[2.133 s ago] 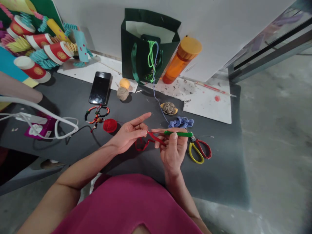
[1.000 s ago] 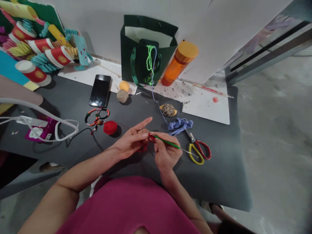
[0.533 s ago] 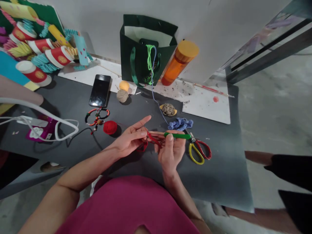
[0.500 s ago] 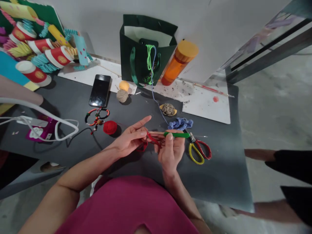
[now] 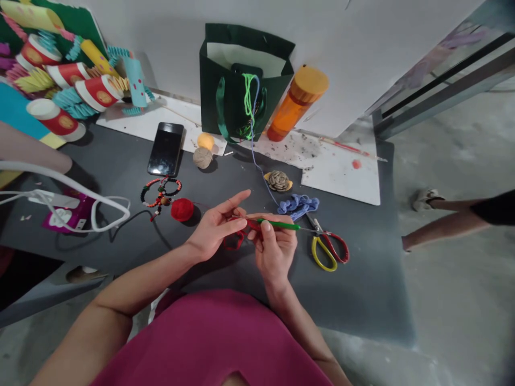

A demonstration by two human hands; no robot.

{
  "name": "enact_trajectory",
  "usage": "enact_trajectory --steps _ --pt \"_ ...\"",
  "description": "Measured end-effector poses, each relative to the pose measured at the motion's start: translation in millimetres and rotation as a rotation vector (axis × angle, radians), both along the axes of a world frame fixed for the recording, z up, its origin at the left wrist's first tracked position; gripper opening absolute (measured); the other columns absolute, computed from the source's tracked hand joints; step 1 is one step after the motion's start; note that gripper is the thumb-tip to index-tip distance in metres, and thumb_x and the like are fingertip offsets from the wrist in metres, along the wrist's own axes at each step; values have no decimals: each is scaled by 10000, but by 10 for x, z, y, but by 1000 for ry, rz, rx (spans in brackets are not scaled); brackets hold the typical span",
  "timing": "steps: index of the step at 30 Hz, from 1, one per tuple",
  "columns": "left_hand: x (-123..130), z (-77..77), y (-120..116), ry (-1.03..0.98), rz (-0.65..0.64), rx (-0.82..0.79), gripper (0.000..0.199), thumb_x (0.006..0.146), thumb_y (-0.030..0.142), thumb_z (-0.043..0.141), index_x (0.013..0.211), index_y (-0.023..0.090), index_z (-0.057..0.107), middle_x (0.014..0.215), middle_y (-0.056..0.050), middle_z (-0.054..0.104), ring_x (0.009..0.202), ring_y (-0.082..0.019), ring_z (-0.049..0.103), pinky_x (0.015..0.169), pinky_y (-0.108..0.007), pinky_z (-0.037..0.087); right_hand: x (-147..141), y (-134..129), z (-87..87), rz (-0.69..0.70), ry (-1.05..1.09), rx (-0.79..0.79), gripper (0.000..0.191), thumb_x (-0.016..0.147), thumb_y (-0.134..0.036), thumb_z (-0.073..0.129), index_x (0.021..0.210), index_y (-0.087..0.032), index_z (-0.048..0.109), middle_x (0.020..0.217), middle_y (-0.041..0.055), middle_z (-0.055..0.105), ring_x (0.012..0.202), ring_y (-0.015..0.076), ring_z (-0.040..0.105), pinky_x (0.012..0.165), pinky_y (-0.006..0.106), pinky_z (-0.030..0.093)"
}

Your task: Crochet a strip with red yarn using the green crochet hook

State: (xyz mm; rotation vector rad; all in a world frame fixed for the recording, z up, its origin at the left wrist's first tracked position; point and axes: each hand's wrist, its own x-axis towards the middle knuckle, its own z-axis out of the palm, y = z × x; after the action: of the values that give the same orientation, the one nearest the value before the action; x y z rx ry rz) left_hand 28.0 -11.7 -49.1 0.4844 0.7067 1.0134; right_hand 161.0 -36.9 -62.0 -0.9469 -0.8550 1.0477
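My right hand (image 5: 277, 249) grips a green-handled crochet hook (image 5: 284, 224), whose thin metal end sticks out to the right. Between thumb and fingers, my left hand (image 5: 217, 229) pinches red yarn (image 5: 234, 242), with its index finger stretched out. The hook's left end lies at the yarn by the left fingertips. A loop of the red strand hangs below the hands. Left of my left hand sits a red yarn ball (image 5: 182, 209). Scissors (image 5: 330, 250) with one yellow and one red handle lie beside my right hand, below blue crocheted yarn (image 5: 298, 206).
Behind the hands stand a dark green paper bag (image 5: 217, 69) and an orange bottle (image 5: 293, 104). A phone (image 5: 166, 149), a beaded bracelet (image 5: 149, 199), small yarn balls (image 5: 202, 157) and a crocheted flower (image 5: 278, 181) lie on the dark table. White cables (image 5: 100, 201) are at left. Another person's legs (image 5: 450, 220) show at right.
My right hand has moved left with the crochet hook, bringing it up to my left fingertips. The other person's legs at right have shifted away from the table's front corner.
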Motion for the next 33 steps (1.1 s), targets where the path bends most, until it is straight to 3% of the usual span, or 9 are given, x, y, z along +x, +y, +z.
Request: enact_trajectory --steps 1,6,8,13,17,26,33 --pt "4 -9 0 17 22 10 543 674 242 942 1188 331 793 847 45 671 752 -63 601 725 -194 493 9 -9 -16 -4 -65 44 17 942 -253 714 946 -253 697 862 -13 820 465 78 638 392 177 466" --pt "36 -28 -11 8 55 6 570 688 205 933 1230 282 774 741 53 669 695 -64 600 697 -192 498 37 -30 -75 -153 -558 375 223 901 -109 723 1029 -289 757 1023 26 833 844 183 793 677 325 645" --pt "39 -11 -13 -24 25 -51 559 687 196 932 1218 268 776 678 69 635 638 -52 581 629 -172 471 31 -29 -86 -198 -615 392 205 891 -118 742 998 -290 766 1007 25 833 876 197 794 731 360 651" --pt "26 17 -6 -110 -46 -154 546 667 188 942 1185 264 787 655 77 641 613 -46 599 644 -165 489 7 -55 -106 -171 -359 136 37 931 -228 716 939 -250 745 893 25 820 662 154 732 550 285 579" --pt "13 -11 5 -134 -38 -155 544 671 143 929 1179 276 786 658 94 621 604 -32 589 662 -158 486 17 -81 -83 -144 -263 25 37 947 -258 705 970 -229 702 896 16 822 449 82 599 411 217 468" --pt "-17 -18 39 -116 -76 -124 525 684 150 913 1183 257 790 679 66 640 631 -48 574 661 -177 460 97 0 -87 -83 -156 -50 121 1019 -399 573 1005 -281 547 770 -4 789 490 148 690 416 242 484" --pt "-10 -21 31 -128 -144 -139 514 636 174 929 1132 249 816 765 19 706 699 -82 616 725 -213 489 103 31 -65 51 29 -262 262 945 -508 649 947 -255 580 632 -42 704 398 107 567 313 198 288"
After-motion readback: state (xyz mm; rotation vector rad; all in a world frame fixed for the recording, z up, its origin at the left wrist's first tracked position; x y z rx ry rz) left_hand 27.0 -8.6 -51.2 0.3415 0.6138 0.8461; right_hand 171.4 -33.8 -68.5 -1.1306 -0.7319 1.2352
